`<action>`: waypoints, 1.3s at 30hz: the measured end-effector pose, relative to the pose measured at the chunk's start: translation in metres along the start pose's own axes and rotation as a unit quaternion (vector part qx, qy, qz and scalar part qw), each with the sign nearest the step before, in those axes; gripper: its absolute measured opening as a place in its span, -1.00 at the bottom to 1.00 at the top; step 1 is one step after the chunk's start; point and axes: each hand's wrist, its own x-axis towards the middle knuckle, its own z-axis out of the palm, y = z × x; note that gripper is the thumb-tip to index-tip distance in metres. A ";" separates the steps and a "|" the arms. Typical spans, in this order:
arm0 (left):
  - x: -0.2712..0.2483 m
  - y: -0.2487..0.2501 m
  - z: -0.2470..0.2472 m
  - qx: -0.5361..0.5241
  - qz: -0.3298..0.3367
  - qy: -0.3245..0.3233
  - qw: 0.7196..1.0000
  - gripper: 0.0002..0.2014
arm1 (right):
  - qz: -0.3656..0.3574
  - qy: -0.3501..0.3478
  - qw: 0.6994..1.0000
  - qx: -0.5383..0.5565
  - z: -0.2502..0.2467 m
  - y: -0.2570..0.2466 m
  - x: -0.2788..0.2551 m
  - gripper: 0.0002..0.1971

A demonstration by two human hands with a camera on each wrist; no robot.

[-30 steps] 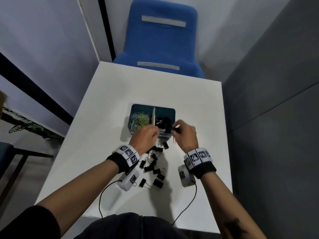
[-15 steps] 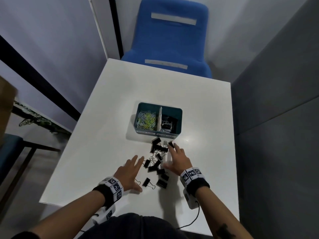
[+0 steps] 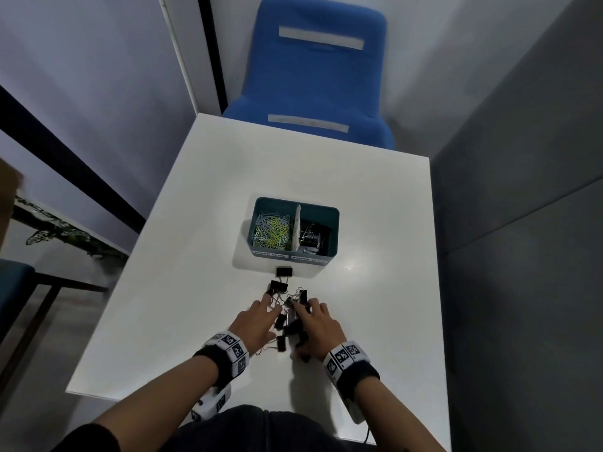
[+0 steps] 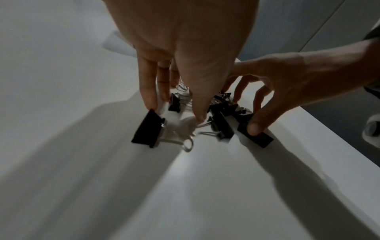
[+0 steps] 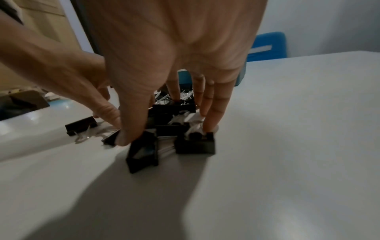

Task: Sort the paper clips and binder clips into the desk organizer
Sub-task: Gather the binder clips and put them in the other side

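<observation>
Head view: your left hand and right hand lie side by side, palms down, over the loose pile of binder clips on the white bench. The desk organizer stands straight ahead of both hands, beyond the pile, its long axis running left to right across your line of reach. A white divider splits it: paper clips fill the left compartment, black clips the right compartment. The right compartment is the destination for the pile, and it sits ahead of your right hand, so that hand appears to have the shorter carry. Two stray binder clips lie between the pile and the organizer's front wall, the farther one just beside it. In the left wrist view, your left fingers are spread wide and extended, tips down among the clips, gripping nothing. In the right wrist view, your right hand is likewise spread; its thumb presses one clip, but no closed grip shows. Expect the wire handles to tangle when you gather them.
</observation>
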 end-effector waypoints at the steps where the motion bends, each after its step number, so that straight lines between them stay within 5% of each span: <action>1: 0.002 0.001 0.001 -0.004 0.005 0.005 1.000 -0.46 | 0.007 0.006 1.000 0.019 0.001 -0.002 -0.002 0.01; 8: 0.008 0.006 -0.004 -0.034 -0.007 0.007 0.999 -0.54 | 0.061 0.059 0.991 0.100 0.012 0.002 -0.007 -0.63; 17: 0.010 0.014 -0.025 -0.142 0.033 0.055 0.988 -0.80 | 0.104 0.124 0.975 0.155 0.006 0.019 -0.018 -0.86; 25: 0.043 0.044 -0.134 -0.215 0.080 0.167 0.959 -0.74 | 0.128 0.179 0.959 0.176 -0.032 0.027 -0.031 -0.87; 31: 0.060 0.050 -0.173 -0.219 0.034 0.249 0.943 -0.89 | 0.098 0.268 0.940 0.187 -0.119 0.017 -0.018 -0.92; 37: 0.051 0.034 -0.103 -0.113 -0.018 0.147 0.983 -0.91 | 0.084 0.322 0.915 0.230 -0.187 0.004 0.011 -0.69; 39: 0.052 0.023 -0.079 -0.064 -0.028 0.098 0.993 -0.65 | 0.086 0.317 0.918 0.223 -0.185 0.002 0.012 -0.62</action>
